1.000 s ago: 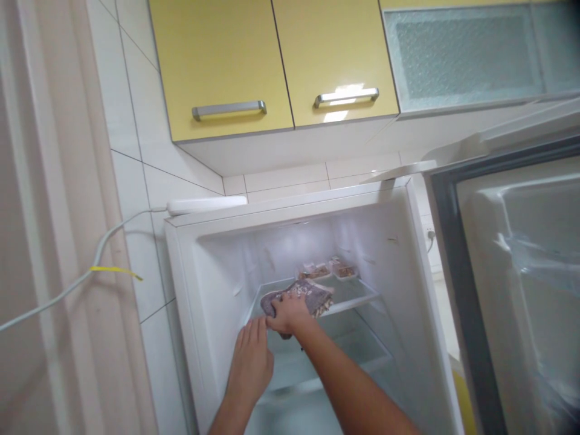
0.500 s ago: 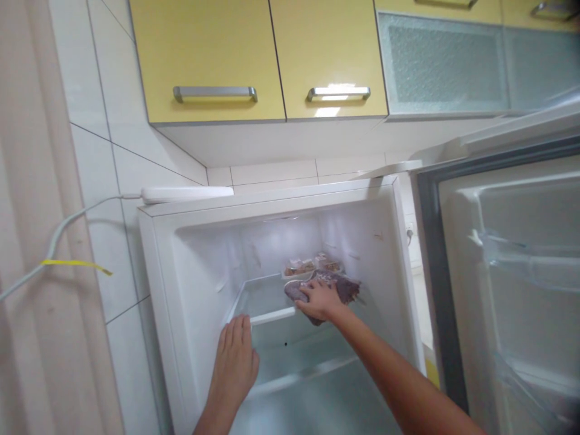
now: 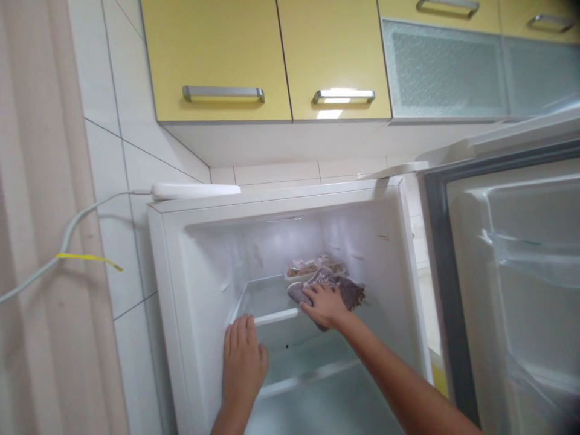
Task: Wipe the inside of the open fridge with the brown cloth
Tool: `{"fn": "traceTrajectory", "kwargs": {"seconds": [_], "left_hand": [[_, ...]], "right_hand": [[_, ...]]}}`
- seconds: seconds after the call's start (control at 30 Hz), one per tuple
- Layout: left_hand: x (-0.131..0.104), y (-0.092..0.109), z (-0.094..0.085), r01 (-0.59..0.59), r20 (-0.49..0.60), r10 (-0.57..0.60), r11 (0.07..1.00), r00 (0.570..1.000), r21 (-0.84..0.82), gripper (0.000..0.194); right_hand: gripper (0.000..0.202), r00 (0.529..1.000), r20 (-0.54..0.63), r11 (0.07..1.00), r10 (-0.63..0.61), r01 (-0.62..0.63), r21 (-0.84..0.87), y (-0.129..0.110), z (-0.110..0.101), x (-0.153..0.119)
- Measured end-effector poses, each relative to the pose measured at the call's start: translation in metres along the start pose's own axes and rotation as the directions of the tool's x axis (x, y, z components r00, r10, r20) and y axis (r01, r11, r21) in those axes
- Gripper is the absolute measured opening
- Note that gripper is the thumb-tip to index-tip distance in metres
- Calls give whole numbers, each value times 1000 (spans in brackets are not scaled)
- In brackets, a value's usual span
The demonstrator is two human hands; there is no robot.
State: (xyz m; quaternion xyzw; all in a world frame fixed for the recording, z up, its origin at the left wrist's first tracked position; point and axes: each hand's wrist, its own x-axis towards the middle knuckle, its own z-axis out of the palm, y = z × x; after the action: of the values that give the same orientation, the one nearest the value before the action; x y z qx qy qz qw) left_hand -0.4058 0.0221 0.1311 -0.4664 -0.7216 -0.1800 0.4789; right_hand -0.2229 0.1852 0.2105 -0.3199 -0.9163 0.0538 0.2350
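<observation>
Inside the open refrigerator, my right hand [image 3: 325,306] presses on a greyish-purple cloth [image 3: 350,292] with a ragged edge. The cloth lies over the right part of the upper glass shelf [image 3: 266,295], and its lower end hangs past the shelf's front edge. My fingers spread over the cloth, with their tips partly sunk in its folds. At the left end of the same shelf's front rim is my left hand [image 3: 244,359], fingers stretched out, holding nothing. Whether it touches the rim I cannot tell. Behind the cloth stand small food packs in a white tray [image 3: 290,277].
The refrigerator door [image 3: 534,254] stands open on the right, with clear racks on its inside. A lower shelf [image 3: 312,376] lies beneath. Yellow cabinets [image 3: 217,54] hang above. On the refrigerator top rests a white device [image 3: 194,191] with a cable [image 3: 75,223] running left.
The view has shifted slightly, so everything sits a little further right. My right hand remains on the cloth, whose folds have changed slightly. My left hand stays by the shelf's left end.
</observation>
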Motion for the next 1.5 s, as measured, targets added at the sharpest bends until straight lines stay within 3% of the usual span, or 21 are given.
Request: {"fn": "traceTrajectory", "kwargs": {"seconds": [0.13,0.27,0.4,0.53,0.63,0.7,0.83,0.97,1.1,1.23,1.5], "left_hand": [[-1,5,16,61,-174,-68,997,982,-49,47],[-4,5,30,57,-260,-73,996,963,-67,52],[-6,3,37,49,-282,-59,998,958,-43,59],[-6,1,37,35,-266,-41,999,963,-30,57],[-7,-1,37,23,-260,-31,999,965,-31,53],[-8,-3,37,10,-263,-16,1000,965,-24,52],[-6,-4,37,-5,-278,-1,1000,961,-23,53],[-5,-4,36,-14,-286,0,999,958,-49,54],[-4,-5,33,-24,-285,6,998,958,-63,55],[-4,-3,30,-23,-296,-1,997,955,-77,58],[-5,3,39,52,-298,-63,998,952,-44,56]], "right_hand": [[56,988,14,987,-155,154,32,-47,12,4],[54,953,58,953,-298,293,80,-90,23,24],[53,919,161,928,-360,335,161,-106,27,55],[56,896,216,914,-389,345,214,-89,25,76],[61,861,247,883,-445,377,278,-61,20,78],[66,869,238,890,-433,370,266,-38,14,72],[74,930,191,944,-313,283,171,4,1,45],[67,988,89,990,-130,124,67,37,-13,8],[59,997,-48,999,53,-53,6,56,-18,-17],[52,986,-138,995,98,-101,-17,53,-12,-23],[45,983,-121,991,-136,132,-34,-10,11,-17]]}}
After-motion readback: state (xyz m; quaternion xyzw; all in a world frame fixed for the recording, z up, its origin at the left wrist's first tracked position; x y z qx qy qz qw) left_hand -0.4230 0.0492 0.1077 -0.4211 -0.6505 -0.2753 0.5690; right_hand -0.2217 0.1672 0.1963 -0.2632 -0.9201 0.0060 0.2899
